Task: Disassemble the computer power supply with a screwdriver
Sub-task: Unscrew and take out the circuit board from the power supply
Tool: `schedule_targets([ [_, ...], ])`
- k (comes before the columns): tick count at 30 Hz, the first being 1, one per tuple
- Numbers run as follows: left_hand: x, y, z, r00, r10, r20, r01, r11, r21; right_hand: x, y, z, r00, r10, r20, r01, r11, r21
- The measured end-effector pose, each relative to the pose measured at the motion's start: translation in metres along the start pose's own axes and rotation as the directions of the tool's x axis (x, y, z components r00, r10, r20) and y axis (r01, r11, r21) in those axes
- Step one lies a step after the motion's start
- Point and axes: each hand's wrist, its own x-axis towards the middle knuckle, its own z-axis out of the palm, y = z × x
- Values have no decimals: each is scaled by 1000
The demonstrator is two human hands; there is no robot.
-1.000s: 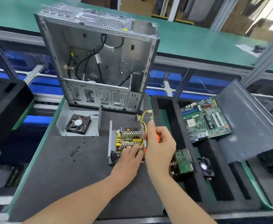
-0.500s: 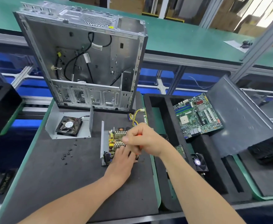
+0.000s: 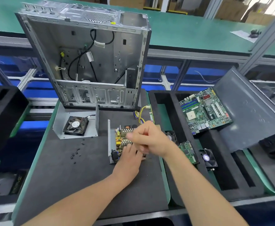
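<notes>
Orange handle: the screwdriver's showed in the right hand [image 3: 149, 139] 1 s ago; now we see none of it, fingers cover it.
Right hand shift: was upright at the right edge of the PSU [image 3: 121, 137]; now swung left, blurred, above the board's middle & over the left hand [image 3: 128, 162].
Left hand: same spot as before, near end of PSU.
Hands, state: right hand curled in a fist round the screwdriver. Left hand lies flat on the PSU, fingers fwd, tips hidden under the right.
PSU: lid off, on the bench [image 3: 65, 180] in front of the case [image 3: 130, 51], yellow wires [image 3: 141, 114] at its far end.
Foam tray [image 3: 166, 111]: black, right of the PSU. We see the motherboard [image 3: 205, 111] leaning in the far part, a green card [image 3: 188, 151] & small fan [image 3: 208, 158] nearer. A grey panel [image 3: 247, 111] leans across its right side.
PSU cover [image 3: 58, 129]: left of the PSU, black fan [image 3: 75, 126] inside.
Case: upright, open, black cables [image 3: 78, 66] inside.
Screws [image 3: 76, 152]: loose on the bench, betw. cover & PSU.
</notes>
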Motion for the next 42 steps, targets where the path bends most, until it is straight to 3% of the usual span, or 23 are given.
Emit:
schedule_targets([
  [1,1,0,-2,1000,0,-21,0,1000,-10,0,-2,-10,992,37,124,-37,999,-5],
  [3,2,1,-4,999,-13,-51,10,998,-60,3,-5,-19,984,70,161,-71,997,-3],
  [6,2,0,-1,997,-20,-77,9,990,-137,2,-8,-4,985,69,-158,-72,997,-14],
  [7,2,0,1,997,-12,-79,-1,988,-155,0,-5,6,932,50,-360,-67,997,-34],
  [9,3,-3,6,998,4,-57,-11,991,-130,-5,3,32,651,26,-758,-69,997,-26],
  [10,4,-3,7,999,23,-23,-25,996,-91,-5,6,43,504,31,-863,-71,997,-6],
  [11,4,-3,7,999,43,18,-42,997,-65,-3,8,52,418,34,-908,-76,997,2],
  [12,4,-3,6,997,59,43,-56,997,-56,0,9,57,410,22,-912,-80,997,-12],
  [14,4,-2,2,998,53,32,-51,997,-62,5,9,52,545,-35,-838,-27,998,-59],
  [16,4,-3,1,997,37,-61,-44,992,-119,4,6,35,772,-75,-632,84,996,-15],
  [18,2,-4,0,991,41,-130,-61,987,-148,-1,-1,18,902,-90,-422,102,995,4],
  [19,2,-3,0,991,42,-126,-61,986,-155,-4,-3,10,913,-104,-394,61,991,-121],
  [20,2,-3,0,994,37,-106,-54,984,-169,-7,-5,4,905,-133,-405,-25,932,-361],
  [21,2,-3,0,996,28,-87,-44,981,-187,-10,-7,-1,891,-186,-415,-138,759,-637],
  [22,2,-2,0,997,19,-73,-34,979,-202,-14,-10,-3,877,-246,-414,-244,514,-822],
  [23,2,-2,1,998,12,-62,-25,977,-213,-16,-15,-3,868,-275,-413,-326,311,-893],
  [24,1,-3,2,998,6,-55,-18,974,-225,-17,-22,-1,871,-253,-422,-376,211,-902],
  [25,1,-3,2,999,3,-52,-15,973,-232,-16,-28,0,877,-188,-442,-411,179,-894],
  [28,0,-5,6,998,12,-63,-28,965,-259,-13,-37,-6,911,-3,-412,-407,145,-902],
  [32,0,-7,7,997,17,-81,-40,956,-292,-19,-44,-12,983,90,-160,-181,321,-930],
  [37,0,-9,6,997,16,-74,-39,947,-318,-23,-57,-23,982,169,86,4,433,-902],
  [39,0,-9,6,997,15,-79,-41,945,-326,-24,-56,-22,976,195,101,7,433,-901],
  [42,-1,-6,3,997,12,-79,-38,937,-346,-26,-49,-13,987,134,-86,-128,348,-929],
])
